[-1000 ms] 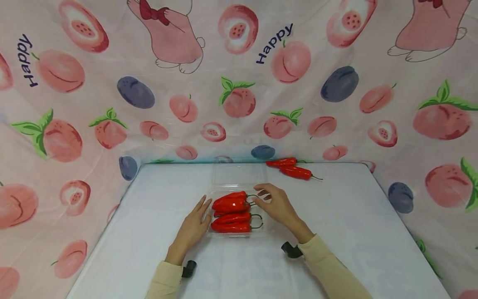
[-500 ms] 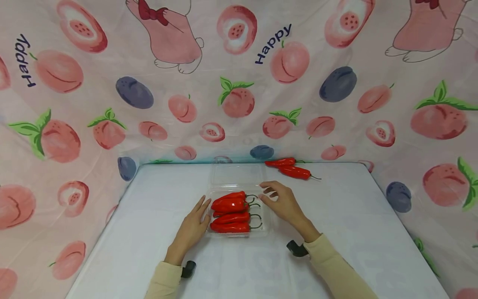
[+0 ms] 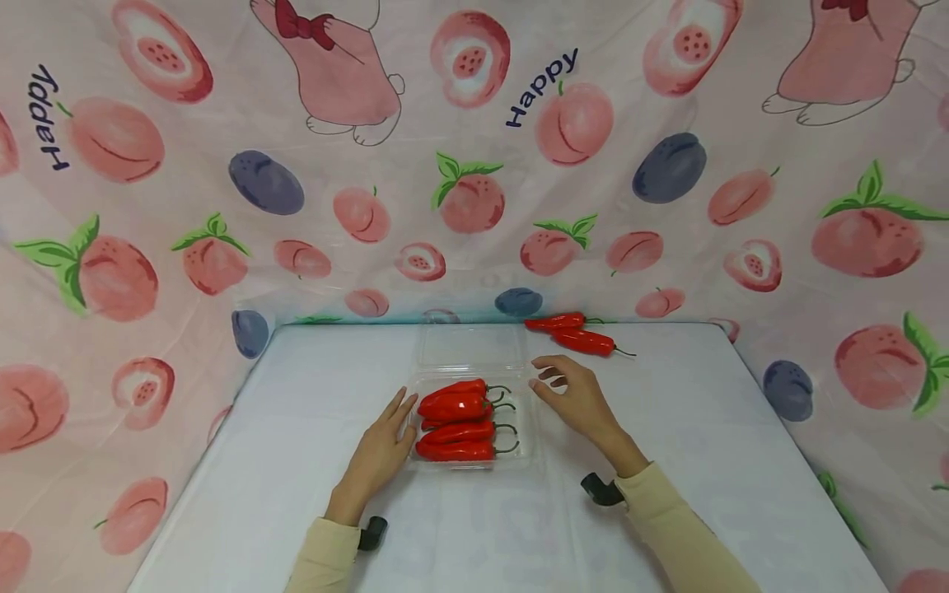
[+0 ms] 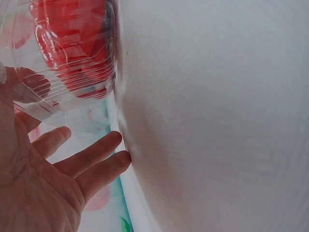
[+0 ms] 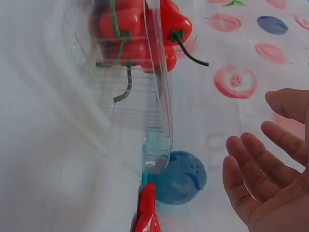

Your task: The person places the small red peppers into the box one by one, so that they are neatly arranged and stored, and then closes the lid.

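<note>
Several glossy red peppers (image 3: 458, 430) with green stems lie in a clear plastic clamshell box (image 3: 525, 445) at the middle of the table. Its hinged lid (image 3: 471, 346) lies folded back behind it. My left hand (image 3: 380, 445) rests at the box's left side, fingers spread and fairly straight; in the left wrist view the thumb and first finger are at the clear wall (image 4: 58, 96). My right hand (image 3: 578, 401) hovers off the box's back right corner, fingers loosely bent with nothing between them. From the right wrist, that hand (image 5: 275, 174) appears apart from the box.
Two more red peppers (image 3: 586, 341) lie at the table's back edge, right of the lid. A fruit-printed cloth (image 3: 334, 198) hangs behind and around the white table (image 3: 474, 527).
My right hand has drawn away from the pepper stems to the right, off the box. The left hand stays at the box's left side, and the peppers keep their places.
</note>
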Tool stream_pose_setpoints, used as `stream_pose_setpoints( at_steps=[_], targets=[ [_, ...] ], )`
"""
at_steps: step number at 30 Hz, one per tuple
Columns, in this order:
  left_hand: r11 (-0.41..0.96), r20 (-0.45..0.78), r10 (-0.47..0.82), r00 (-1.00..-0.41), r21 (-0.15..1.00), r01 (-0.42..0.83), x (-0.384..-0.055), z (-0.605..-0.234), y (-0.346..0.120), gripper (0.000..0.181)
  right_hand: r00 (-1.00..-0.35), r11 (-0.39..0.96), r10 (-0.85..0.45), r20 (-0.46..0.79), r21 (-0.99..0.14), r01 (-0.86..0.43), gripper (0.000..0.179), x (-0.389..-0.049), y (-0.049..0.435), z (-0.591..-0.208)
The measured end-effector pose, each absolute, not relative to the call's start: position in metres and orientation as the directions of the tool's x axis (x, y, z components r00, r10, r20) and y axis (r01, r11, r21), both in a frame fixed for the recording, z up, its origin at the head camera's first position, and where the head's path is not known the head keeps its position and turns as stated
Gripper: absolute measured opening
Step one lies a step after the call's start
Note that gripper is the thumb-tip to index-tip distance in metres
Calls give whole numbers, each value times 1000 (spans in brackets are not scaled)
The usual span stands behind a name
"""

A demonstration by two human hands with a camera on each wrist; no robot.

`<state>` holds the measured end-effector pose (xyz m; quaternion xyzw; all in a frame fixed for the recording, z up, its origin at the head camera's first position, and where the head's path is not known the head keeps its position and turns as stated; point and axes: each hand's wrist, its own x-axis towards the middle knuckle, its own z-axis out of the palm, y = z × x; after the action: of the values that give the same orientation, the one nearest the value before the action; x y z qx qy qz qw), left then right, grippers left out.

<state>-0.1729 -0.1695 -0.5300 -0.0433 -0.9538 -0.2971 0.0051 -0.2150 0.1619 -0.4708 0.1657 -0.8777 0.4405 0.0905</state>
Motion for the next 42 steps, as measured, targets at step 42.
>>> stream_pose_setpoints(
  at_steps=[42],
  targets=[
    [802, 32, 84, -996, 591, 86, -171, -526, -170, 54, -938, 629, -41, 344, -721, -292, 31, -256, 230, -489]
  ],
)
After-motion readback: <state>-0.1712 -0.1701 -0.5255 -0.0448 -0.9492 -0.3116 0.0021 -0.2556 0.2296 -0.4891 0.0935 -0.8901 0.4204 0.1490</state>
